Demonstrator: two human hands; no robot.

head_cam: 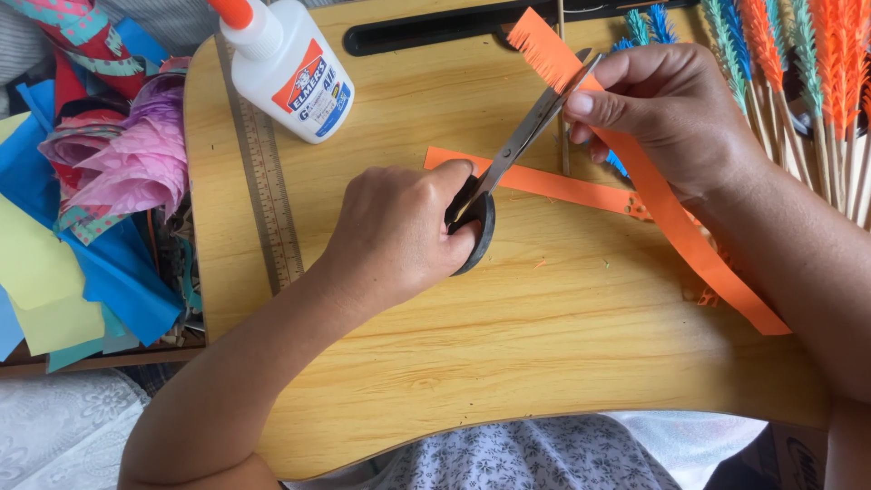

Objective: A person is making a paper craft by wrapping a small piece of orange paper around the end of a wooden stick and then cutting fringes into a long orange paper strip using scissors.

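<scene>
Floral cloth (pixel 535 458) lies closest to the lens, over the person's lap, and the wooden lap desk (pixel 508 363) rests on top of it as a firm cutting surface. Her left hand (pixel 399 231) is clenched around the black handles of the scissors (pixel 517 145), blades angled up and away so they meet the paper edge-on. Her right hand (pixel 662 109) pinches the orange paper strip (pixel 671 227) between thumb and fingers just beside the blades, seemingly to keep it taut. That strip runs from the far edge of the desk down toward the right; its upper end is already snipped into a fine fringe, the rest plain. A second orange strip (pixel 553 184) lies flat underneath. A glue bottle (pixel 290 63) and ruler (pixel 268 181) sit off to the left, feathery paper sticks (pixel 798 82) to the right, crumpled coloured paper (pixel 100 181) beside the desk.
</scene>
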